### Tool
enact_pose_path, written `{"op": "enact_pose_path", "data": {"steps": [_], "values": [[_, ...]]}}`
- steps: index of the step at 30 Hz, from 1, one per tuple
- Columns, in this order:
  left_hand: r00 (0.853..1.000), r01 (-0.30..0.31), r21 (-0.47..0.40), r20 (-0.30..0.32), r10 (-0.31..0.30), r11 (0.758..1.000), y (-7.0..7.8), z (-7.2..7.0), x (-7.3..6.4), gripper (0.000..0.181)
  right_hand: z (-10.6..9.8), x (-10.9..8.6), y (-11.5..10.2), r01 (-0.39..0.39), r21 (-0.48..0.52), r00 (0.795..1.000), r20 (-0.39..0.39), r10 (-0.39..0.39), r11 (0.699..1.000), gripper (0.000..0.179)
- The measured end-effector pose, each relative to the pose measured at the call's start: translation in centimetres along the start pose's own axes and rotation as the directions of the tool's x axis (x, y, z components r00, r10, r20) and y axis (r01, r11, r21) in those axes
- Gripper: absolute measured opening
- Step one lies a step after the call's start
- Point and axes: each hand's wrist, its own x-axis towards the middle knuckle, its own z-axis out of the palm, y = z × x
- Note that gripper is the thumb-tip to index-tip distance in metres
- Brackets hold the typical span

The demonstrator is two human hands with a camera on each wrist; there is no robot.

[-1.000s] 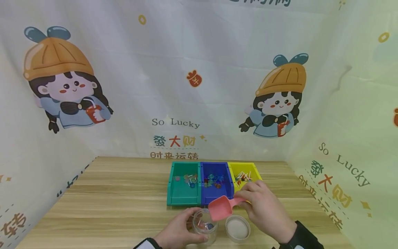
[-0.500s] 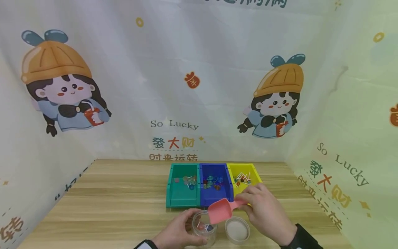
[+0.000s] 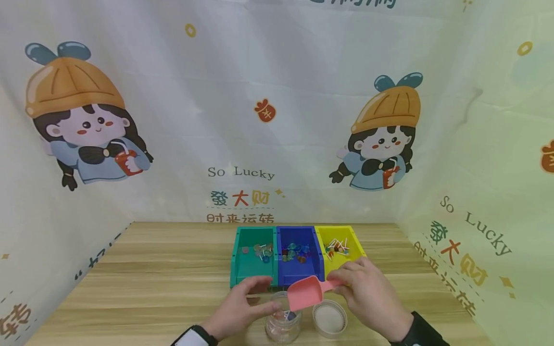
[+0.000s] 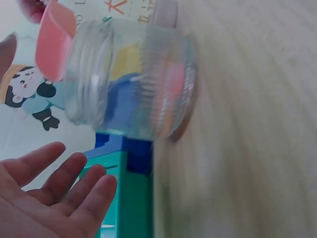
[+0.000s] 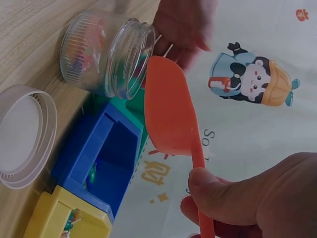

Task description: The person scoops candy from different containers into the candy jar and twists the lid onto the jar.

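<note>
My right hand (image 3: pixel 374 295) pinches the handle of a small pink scoop (image 3: pixel 305 293), its blade tilted over the mouth of a clear ribbed jar (image 3: pixel 283 329). The jar stands upright on the table with a few colourful small pieces at its bottom. My left hand (image 3: pixel 242 305) is beside the jar, fingers spread and apart from the glass; the left wrist view shows the gap between the fingertips (image 4: pixel 106 186) and the jar (image 4: pixel 133 79). In the right wrist view the scoop (image 5: pixel 171 106) appears bare on its visible side.
A white round lid (image 3: pixel 330 318) lies right of the jar. Behind stand three joined bins: green (image 3: pixel 253 276), blue (image 3: pixel 300 274) and yellow (image 3: pixel 346 233). Each contains small pieces; the yellow one has white-stemmed pins. A printed cloth (image 3: pixel 199 120) hangs behind the wooden table (image 3: pixel 151 283).
My left hand has let go of the jar and moved up and left off it. The right hand and the scoop have hardly moved.
</note>
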Motion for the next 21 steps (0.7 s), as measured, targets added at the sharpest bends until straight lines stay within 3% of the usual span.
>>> {"op": "enact_pose_path", "data": {"steps": [4,10,17,21], "values": [[0.995,-0.024,0.013,-0.093,0.025,1.0,0.4,-0.5,0.2,0.063,0.0,0.0,0.1,-0.011,0.006,1.0,0.02,0.011,1.0,0.017],[0.974,-0.016,0.04,-0.224,0.024,0.999,0.8,-1.4,0.6,0.053,-0.1,0.1,0.0,-0.045,0.024,0.998,0.056,0.043,0.999,0.015],[0.959,0.007,0.091,-0.284,0.019,0.996,1.1,-2.9,1.3,0.056,-0.3,0.3,-0.1,-0.125,0.076,0.989,0.095,0.117,0.989,0.016],[0.941,0.036,0.089,-0.339,-0.004,0.995,1.0,-3.7,1.8,0.062,-0.3,0.5,-0.2,-0.165,0.086,0.982,0.103,0.156,0.982,0.017]]}}
